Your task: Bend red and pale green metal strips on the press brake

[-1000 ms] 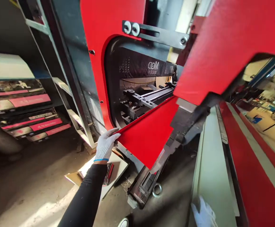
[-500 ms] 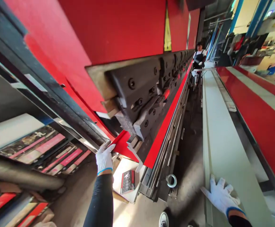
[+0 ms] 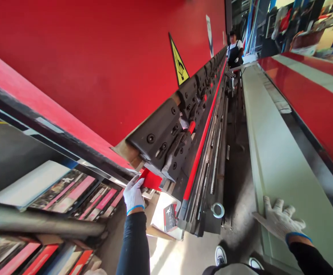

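My left hand, in a white knitted glove with a blue cuff, pinches the rear corner of a red metal sheet. The sheet runs through the jaws of a long press brake, and its front edge shows as a narrow red strip along the machine's lower bed. Black clamps holding the upper tooling hide the middle of the sheet. On a long pale grey-green metal panel at the right, my gloved right hand rests palm down with its fingers spread.
A person stands at the machine's far end. Below the bed's near end, a small box sits on a white surface. A metal ring sticks out from the bed. Boxed stock fills a rack at left; red-and-white panels lie at right.
The red strip at the front of the bed looks narrower and more steeply angled. My view has shifted, showing more of the red upper beam. Both hands keep their places.
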A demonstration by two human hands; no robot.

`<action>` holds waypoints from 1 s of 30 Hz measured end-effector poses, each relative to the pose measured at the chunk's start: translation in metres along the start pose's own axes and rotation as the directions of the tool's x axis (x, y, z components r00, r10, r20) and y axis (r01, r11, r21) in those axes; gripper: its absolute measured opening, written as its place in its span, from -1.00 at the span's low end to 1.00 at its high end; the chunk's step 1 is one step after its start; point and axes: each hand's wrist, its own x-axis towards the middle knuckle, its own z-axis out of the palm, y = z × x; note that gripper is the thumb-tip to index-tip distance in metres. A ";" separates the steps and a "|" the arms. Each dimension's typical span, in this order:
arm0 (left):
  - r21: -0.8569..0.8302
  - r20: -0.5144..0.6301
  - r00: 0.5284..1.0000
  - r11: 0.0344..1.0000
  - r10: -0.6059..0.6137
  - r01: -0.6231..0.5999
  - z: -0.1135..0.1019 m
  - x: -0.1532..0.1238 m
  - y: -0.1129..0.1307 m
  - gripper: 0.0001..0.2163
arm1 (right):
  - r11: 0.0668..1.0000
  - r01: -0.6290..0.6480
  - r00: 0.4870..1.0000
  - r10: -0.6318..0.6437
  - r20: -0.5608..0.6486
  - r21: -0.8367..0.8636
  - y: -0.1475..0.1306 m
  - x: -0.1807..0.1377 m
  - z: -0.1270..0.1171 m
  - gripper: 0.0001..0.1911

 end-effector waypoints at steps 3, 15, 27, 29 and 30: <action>-0.002 0.001 1.000 1.000 -0.002 0.002 0.000 0.001 0.000 -0.49 | 1.000 -0.001 1.000 0.001 -0.012 -0.014 0.000 -0.001 0.000 -0.11; -0.006 0.008 1.000 1.000 -0.010 0.010 -0.001 -0.001 0.005 -0.49 | 1.000 -0.009 1.000 0.008 -0.027 -0.004 0.003 -0.002 0.003 -0.11; -0.041 0.013 1.000 0.999 -0.015 0.015 -0.002 -0.001 0.000 -0.52 | 1.000 -0.005 0.999 0.004 -0.048 -0.019 0.000 -0.003 -0.003 -0.12; -0.047 0.012 1.000 0.999 -0.024 0.025 -0.001 -0.003 0.001 -0.52 | 1.000 0.001 0.999 -0.002 -0.040 -0.017 -0.001 -0.005 -0.005 -0.12; -0.051 0.011 1.000 0.998 -0.029 0.030 0.000 -0.005 0.003 -0.52 | 1.000 -0.003 1.000 0.002 -0.027 -0.016 -0.002 -0.006 -0.008 -0.12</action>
